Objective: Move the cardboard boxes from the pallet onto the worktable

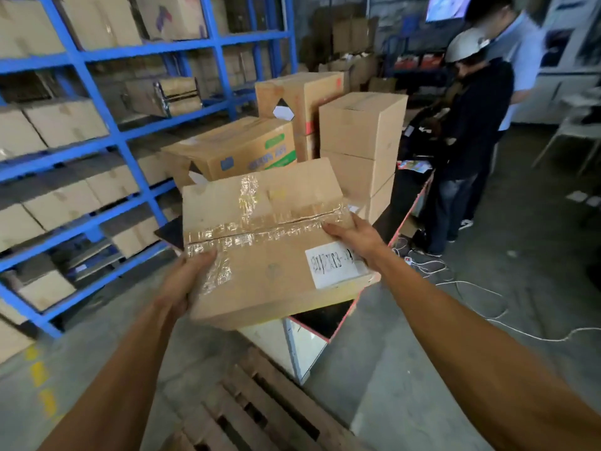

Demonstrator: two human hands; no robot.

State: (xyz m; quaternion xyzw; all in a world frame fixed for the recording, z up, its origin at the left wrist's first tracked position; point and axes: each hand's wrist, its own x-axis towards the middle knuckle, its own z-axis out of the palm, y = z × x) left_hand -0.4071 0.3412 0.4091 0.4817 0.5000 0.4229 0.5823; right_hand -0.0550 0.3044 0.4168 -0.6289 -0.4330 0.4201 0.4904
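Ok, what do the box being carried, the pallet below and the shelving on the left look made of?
The carried box: matte brown cardboard, its seam under crinkled glossy clear tape, with a white paper label. The pallet: rough unfinished wood, judging by pale bare slats with gaps. The shelving: probably blue-painted metal, from its thin straight beams.

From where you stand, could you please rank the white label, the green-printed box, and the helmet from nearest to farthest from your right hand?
1. White label: on the held box's top, right beside the right hand.
2. Green-printed box: on the worktable, ahead and to the left.
3. Helmet: on the bystander, far ahead and to the right.
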